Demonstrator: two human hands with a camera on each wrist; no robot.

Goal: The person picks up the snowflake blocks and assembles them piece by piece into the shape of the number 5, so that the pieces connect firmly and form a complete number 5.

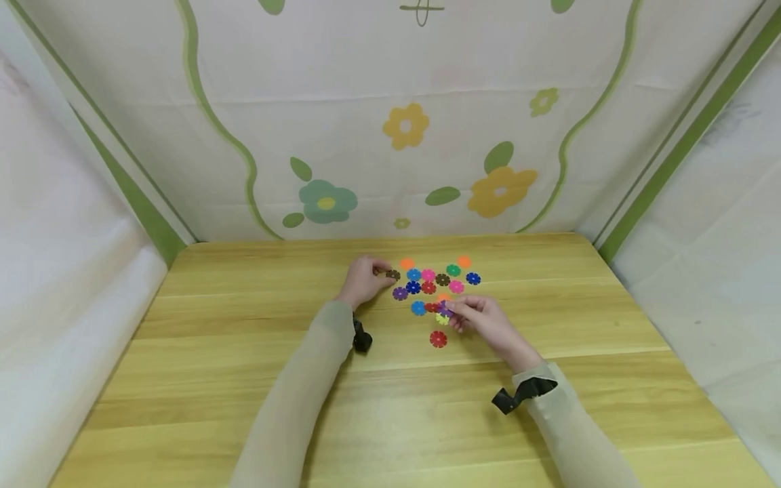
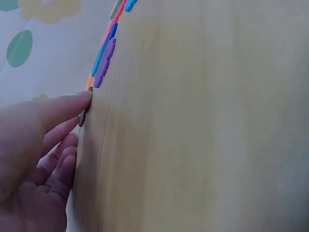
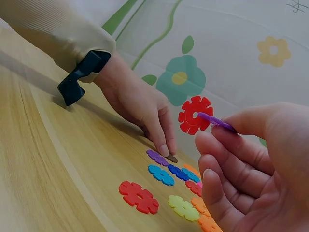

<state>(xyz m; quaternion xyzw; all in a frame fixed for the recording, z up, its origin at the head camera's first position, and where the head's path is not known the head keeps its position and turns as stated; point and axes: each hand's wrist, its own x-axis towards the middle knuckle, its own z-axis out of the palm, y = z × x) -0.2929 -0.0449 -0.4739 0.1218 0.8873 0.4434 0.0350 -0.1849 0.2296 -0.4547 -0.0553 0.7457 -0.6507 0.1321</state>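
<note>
In the head view my left hand point(image 1: 364, 280) is at the left end of a group of flat notched plastic discs. Its thumb and fingers pinch the edges of a brown disc point(image 1: 393, 275), low against the tabletop in the left wrist view. My right hand point(image 1: 486, 323) holds a purple disc point(image 3: 217, 122) between thumb and forefinger, raised above the table. A red disc point(image 3: 185, 119) is joined to the purple one, set crosswise to it. Its other fingers curl loosely below.
Several discs lie between the hands, among them a purple disc point(image 1: 399, 293), a green disc point(image 1: 453, 270) and a light blue disc point(image 1: 417, 308). Another red disc point(image 1: 438, 339) lies nearest me. A patterned cloth point(image 1: 342, 135) closes off the wooden table's point(image 1: 390, 420) far side.
</note>
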